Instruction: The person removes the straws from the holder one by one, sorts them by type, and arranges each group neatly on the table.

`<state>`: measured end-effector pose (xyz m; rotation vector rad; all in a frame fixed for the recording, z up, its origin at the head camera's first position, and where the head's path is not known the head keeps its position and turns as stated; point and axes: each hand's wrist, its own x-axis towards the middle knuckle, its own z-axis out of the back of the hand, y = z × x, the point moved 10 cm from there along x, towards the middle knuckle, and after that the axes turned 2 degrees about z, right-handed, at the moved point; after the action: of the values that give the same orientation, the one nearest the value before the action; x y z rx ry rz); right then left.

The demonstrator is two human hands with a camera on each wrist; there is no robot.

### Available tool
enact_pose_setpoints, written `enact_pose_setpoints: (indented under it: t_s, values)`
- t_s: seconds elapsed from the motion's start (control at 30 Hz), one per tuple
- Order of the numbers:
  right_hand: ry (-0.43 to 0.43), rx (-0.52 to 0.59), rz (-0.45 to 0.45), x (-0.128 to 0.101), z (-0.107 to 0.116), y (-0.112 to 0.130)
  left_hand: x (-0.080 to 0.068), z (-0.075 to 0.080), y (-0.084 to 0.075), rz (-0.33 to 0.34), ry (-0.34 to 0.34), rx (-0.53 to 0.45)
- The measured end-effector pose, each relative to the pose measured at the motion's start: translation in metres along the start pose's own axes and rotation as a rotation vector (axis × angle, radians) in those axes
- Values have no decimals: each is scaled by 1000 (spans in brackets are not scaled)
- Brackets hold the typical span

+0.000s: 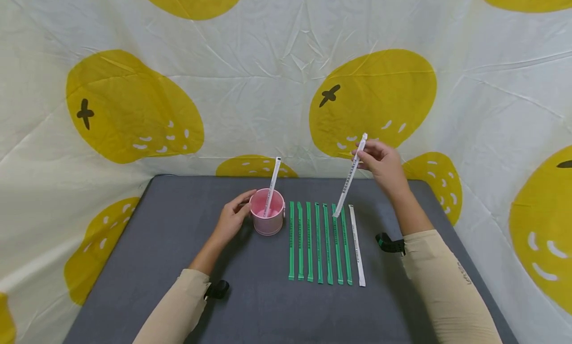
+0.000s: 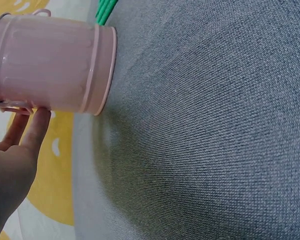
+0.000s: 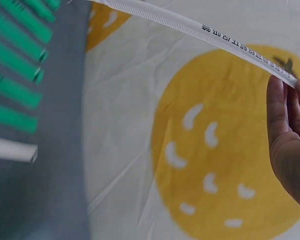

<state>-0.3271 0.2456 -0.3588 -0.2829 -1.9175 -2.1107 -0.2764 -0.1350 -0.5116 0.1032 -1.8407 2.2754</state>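
Note:
My right hand (image 1: 381,164) pinches a white paper-wrapped straw (image 1: 349,180) near its upper end, between thumb and fingers. The straw slants down to the left, over the tops of the green straws; dark printing runs along it in the right wrist view. At the left, my left hand (image 1: 233,219) touches the side of a small pink bucket (image 1: 268,227), its fingertips beside the small handle lug (image 2: 17,106). The bucket stands upright on the table, and another white wrapped straw (image 1: 272,185) leans inside it, sticking out above the rim.
Several green wrapped straws (image 1: 310,244) lie side by side in a row right of the bucket, with one white straw (image 1: 357,247) at the row's right end. The dark grey table (image 1: 250,304) ends at a pale cloth (image 1: 250,110) with yellow fruit shapes.

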Motion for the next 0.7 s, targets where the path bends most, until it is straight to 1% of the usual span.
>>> enact_pose_setpoints:
  t_s: [0.1,0.17,0.33,0.47,0.6,0.7]
  values:
    - [2,-122,-49,-7,14,-18,0,0,-1,1,-4,-3]
    - [8,-214,-65,-12,23,-27,0,0,-1,-3,-2,-1]
    - [34,-365,-94,-24,42,-42,0,-2,-3,-9,2,8]
    - [53,-422,-145,-32,54,-59,0,-1,-2,-1,-3,7]
    - [77,-437,-204,-42,62,-84,1,-1,1,7,1,10]
    - [112,-436,-246,-50,64,-105,2,-1,1,7,7,9]
